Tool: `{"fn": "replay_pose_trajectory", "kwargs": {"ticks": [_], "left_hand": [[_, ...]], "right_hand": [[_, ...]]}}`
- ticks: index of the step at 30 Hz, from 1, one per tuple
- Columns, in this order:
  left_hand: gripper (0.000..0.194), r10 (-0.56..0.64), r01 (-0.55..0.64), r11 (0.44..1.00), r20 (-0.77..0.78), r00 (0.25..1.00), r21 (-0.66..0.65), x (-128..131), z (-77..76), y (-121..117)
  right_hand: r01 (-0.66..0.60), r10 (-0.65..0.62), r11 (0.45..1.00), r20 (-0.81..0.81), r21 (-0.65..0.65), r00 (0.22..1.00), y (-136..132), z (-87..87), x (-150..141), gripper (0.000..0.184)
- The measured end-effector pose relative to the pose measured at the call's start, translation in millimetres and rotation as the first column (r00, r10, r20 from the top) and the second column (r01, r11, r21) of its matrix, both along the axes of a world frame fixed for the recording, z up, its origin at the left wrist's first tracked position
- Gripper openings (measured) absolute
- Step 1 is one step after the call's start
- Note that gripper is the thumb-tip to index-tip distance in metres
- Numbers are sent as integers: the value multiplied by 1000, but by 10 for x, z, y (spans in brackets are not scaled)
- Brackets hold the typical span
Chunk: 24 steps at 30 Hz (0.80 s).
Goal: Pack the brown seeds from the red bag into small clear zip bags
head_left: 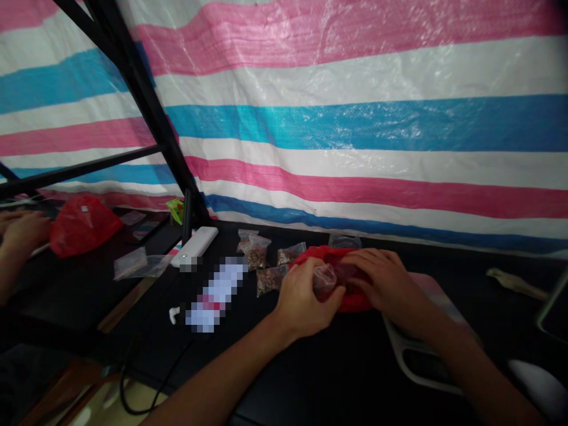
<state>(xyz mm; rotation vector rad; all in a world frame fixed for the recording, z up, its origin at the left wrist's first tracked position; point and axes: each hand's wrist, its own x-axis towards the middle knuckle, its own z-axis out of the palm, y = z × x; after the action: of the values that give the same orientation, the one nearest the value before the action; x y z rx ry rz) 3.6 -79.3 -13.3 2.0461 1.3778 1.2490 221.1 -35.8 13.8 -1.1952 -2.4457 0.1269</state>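
Note:
My left hand (306, 305) and my right hand (381, 284) meet over a crumpled red plastic bag (355, 302) on the black table top (310, 367). The left hand pinches a small clear plastic bag (325, 281) with dark contents, partly hidden by my fingers. My right fingers lie across the red bag's upper side, next to the clear bag. Left of my hands, several small clear bags of brown granular material (270, 279) lie close together. Another clear bag (344, 241) sits behind the red bag.
A white rectangular device (194, 245) and a pixelated white packet (217, 294) lie left of the small bags. A black cable (133, 396) drops off the table edge. A black metal frame (146, 100) stands before a striped tarp (377, 124). A reflective surface at left shows a red bag and hand.

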Motion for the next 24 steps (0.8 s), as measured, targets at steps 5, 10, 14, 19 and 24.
{"fn": "replay_pose_trajectory", "kwargs": {"ticks": [5,10,14,19,24], "left_hand": [[40,-170,146,984,-332,928,-98,12,-37,9],[26,-174,131,980,-322,931,-152,4,-66,48],[20,-220,186,971,-248,944,-152,-8,-33,55],[25,-273,250,957,-166,948,-146,-46,33,47],[22,-314,297,945,-127,941,-134,-64,51,33]], "right_hand": [[-93,97,994,71,-60,993,-6,-23,147,41],[-108,118,985,77,-132,990,-44,-39,82,30],[-26,40,993,121,-111,992,-77,-99,-2,27],[49,-35,994,139,-96,990,-96,-185,-65,31],[74,-68,997,146,-36,987,-124,-174,-46,34]]}}
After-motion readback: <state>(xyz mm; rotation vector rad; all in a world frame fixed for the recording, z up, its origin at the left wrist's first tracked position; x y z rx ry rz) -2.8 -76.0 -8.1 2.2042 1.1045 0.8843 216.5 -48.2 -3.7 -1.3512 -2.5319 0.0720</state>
